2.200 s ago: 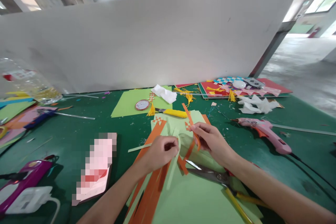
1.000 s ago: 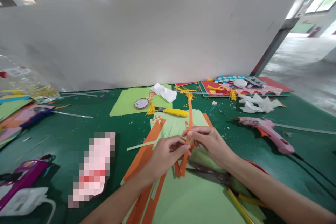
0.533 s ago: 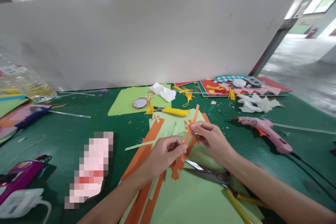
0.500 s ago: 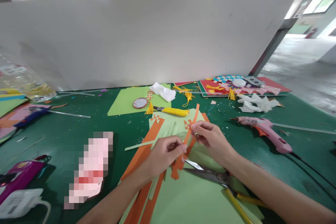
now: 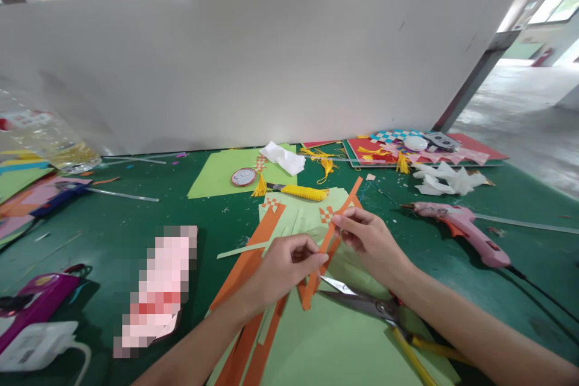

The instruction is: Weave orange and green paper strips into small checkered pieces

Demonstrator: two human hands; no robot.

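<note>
Both hands pinch one narrow orange paper strip (image 5: 352, 194), which slants from lower left to upper right above the green paper. My left hand (image 5: 296, 262) grips its lower part between thumb and index finger. Higher up, my right hand (image 5: 368, 238) holds it the same way. The strip's lower end (image 5: 309, 297) hangs below my left hand. Under my right forearm lie scissors (image 5: 377, 307) with yellow handles, blades apart, on light green paper sheets (image 5: 312, 350). More orange strips (image 5: 253, 250) and pale green strips rest on the left of those sheets. A small orange checkered weave (image 5: 326, 215) lies just beyond.
A yellow box cutter (image 5: 305, 192) and a round tin (image 5: 244, 177) lie behind the paper. A pink glue gun (image 5: 461, 229) is on the right, with crumpled tissue (image 5: 447, 180) behind it. To the left are a blurred phone (image 5: 158, 292) and a purple power strip (image 5: 43, 307).
The orange strip has tilted further to the right at its top end. Both hands keep their pinch on it, and the view has shifted slightly.
</note>
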